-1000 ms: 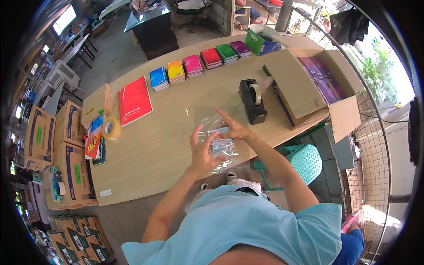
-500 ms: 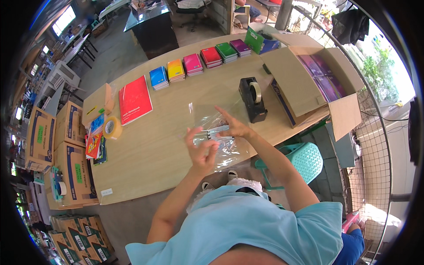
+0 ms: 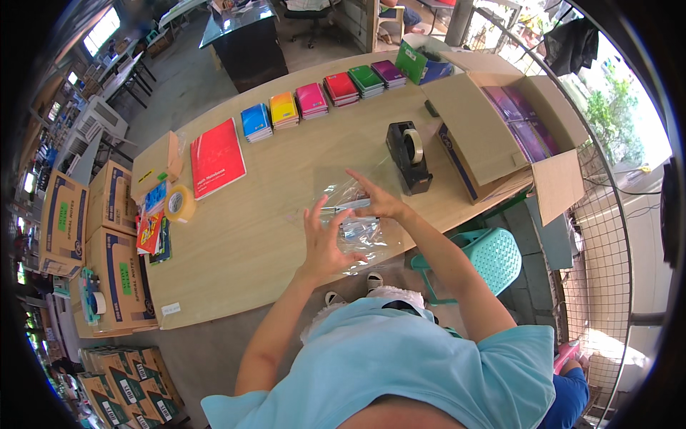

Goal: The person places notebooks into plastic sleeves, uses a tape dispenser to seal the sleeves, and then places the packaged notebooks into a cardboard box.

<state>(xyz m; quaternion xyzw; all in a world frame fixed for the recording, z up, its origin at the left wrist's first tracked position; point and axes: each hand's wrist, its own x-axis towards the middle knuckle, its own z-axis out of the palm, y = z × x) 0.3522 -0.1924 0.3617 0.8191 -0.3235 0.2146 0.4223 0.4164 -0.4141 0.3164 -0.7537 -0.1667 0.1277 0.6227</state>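
A crinkled clear plastic bag (image 3: 368, 230) lies on the table in front of me. A small, pale blue-grey flat thing shows in or under the plastic between my hands; its kind I cannot make out. Over the bag's left side is my left hand (image 3: 326, 242), its fingers and thumb spread apart. My right hand (image 3: 379, 203) comes over the bag from the right, index finger stretched forward and thumb apart from it, near the pale thing. Neither hand visibly grips anything. A black tape dispenser (image 3: 407, 159) with a roll of tape stands just beyond my right hand.
Stacks of small notebooks (image 3: 284, 109) in several colours line the far side. A large red notebook (image 3: 218, 159) and a yellowish tape roll (image 3: 180, 204) lie left. An open carton (image 3: 471, 129) of purple notebooks stands right, above a green plastic stool (image 3: 493, 261). Cartons (image 3: 118, 275) flank the table's left end.
My left hand has shifted slightly toward the bag, and its thumb has swung away from the fingers, so the hand is spread wider. The right hand has barely moved.
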